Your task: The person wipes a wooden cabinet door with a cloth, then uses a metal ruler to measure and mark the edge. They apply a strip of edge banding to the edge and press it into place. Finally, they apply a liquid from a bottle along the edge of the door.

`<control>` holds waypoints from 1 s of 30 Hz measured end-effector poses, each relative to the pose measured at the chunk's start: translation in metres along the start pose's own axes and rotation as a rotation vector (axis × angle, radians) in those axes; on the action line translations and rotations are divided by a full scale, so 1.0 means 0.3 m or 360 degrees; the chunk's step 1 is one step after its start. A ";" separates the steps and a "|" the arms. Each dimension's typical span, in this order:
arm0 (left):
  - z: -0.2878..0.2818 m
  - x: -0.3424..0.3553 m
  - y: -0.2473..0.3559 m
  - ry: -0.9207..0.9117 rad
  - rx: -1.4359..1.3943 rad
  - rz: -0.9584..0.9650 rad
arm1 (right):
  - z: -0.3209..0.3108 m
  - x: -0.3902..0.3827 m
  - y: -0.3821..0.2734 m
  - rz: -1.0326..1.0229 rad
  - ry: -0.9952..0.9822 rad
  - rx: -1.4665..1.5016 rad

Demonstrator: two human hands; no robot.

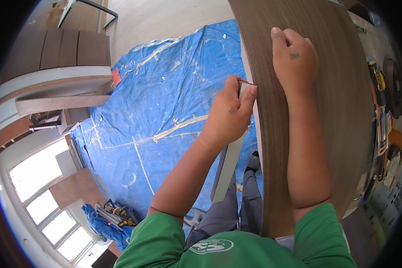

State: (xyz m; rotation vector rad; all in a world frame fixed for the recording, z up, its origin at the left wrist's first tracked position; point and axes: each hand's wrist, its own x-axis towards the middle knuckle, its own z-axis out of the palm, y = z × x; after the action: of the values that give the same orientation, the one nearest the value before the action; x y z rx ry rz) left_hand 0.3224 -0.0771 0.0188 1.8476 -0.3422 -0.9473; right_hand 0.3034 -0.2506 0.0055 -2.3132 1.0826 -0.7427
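My left hand is closed round the upper end of a long narrow strip, pale on its face and dark along one edge. The strip slants down beside my legs, and its top end is next to the near-left edge of a large brown wood-grain panel. Over the panel is my right hand, curled into a fist with the thumb against the fingers. Whatever those fingers hold, if anything, is hidden from view. Both forearms come up from green sleeves.
A creased blue tarp with tape strips covers the floor to the left. Brown boards stand at the far left. Tools lie along the panel's right side. Clamps sit in a pile at the lower left.
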 end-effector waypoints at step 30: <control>-0.023 0.139 -0.057 0.0306 -0.0562 0.0111 | -0.028 -0.007 0.001 0.0160 -0.0165 0.0216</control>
State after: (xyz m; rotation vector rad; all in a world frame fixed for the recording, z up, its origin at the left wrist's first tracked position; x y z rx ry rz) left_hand 0.3518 -0.0897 -0.0136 1.5748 -0.1109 -0.7232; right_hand 0.2966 -0.2506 0.0109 -2.1422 1.0596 -0.6307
